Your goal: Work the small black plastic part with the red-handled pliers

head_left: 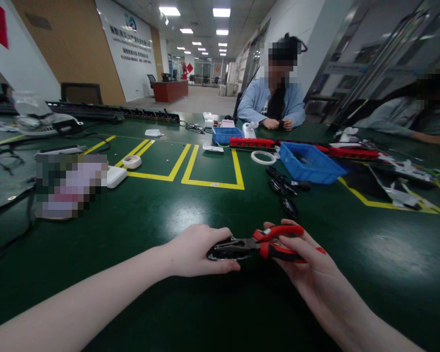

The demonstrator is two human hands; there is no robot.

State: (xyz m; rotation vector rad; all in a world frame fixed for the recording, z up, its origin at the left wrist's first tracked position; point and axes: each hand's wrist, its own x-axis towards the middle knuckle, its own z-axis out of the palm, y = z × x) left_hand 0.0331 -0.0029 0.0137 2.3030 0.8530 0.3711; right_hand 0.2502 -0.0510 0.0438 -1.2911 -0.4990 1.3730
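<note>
My right hand [308,254] is wrapped round the red and black handles of a pair of pliers [280,239], whose jaws point left. A small black oblong part [223,252] is gripped between the thumb and fingers of my left hand [196,249], just above the green table. The plier jaws lie against this part; whether they bite on it I cannot tell. My left palm and fingers hide some of the black part. Several similar black pieces [280,183] lie loose beyond my right hand, one of them [289,208] nearest to it.
A blue bin [308,168] stands behind the black pieces, a smaller one [225,134] farther back. White ring [263,157], tape roll [132,162] and white box [115,176] sit on the green table [139,210]. Cables [25,210] trail left. Two people sit across.
</note>
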